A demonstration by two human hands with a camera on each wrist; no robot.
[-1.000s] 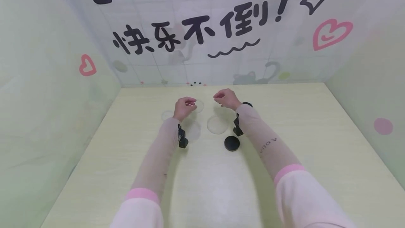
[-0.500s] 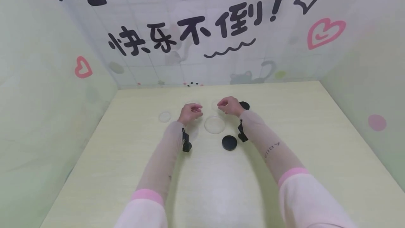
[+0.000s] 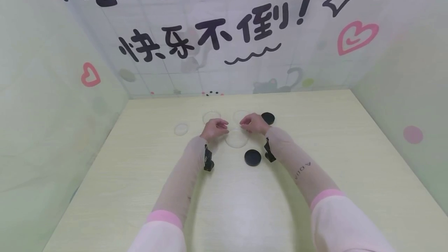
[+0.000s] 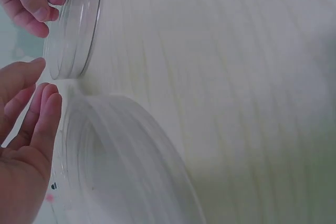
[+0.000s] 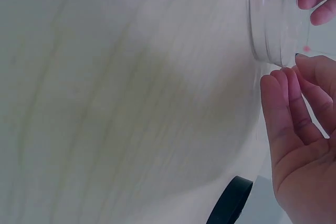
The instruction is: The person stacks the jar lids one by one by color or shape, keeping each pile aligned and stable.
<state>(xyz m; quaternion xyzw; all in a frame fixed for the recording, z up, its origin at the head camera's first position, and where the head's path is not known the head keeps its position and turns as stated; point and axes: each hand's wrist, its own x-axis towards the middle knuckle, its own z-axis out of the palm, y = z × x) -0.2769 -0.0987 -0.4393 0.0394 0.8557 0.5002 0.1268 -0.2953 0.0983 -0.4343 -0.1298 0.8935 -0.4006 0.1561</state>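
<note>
Near clear dish [image 3: 237,139] edge, left grip [image 3: 214,128] apart, right grip [image 3: 254,123] unclear; table [image 3: 231,213] broad in front.

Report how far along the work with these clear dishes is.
Apparently done: the back-left dish and back-right dish rest on the table, ungripped. In hand: nothing visibly gripped; the left hand and right hand are by the far edge of the middle dish, contact unclear. Probably remaining: handling that middle dish.
</note>
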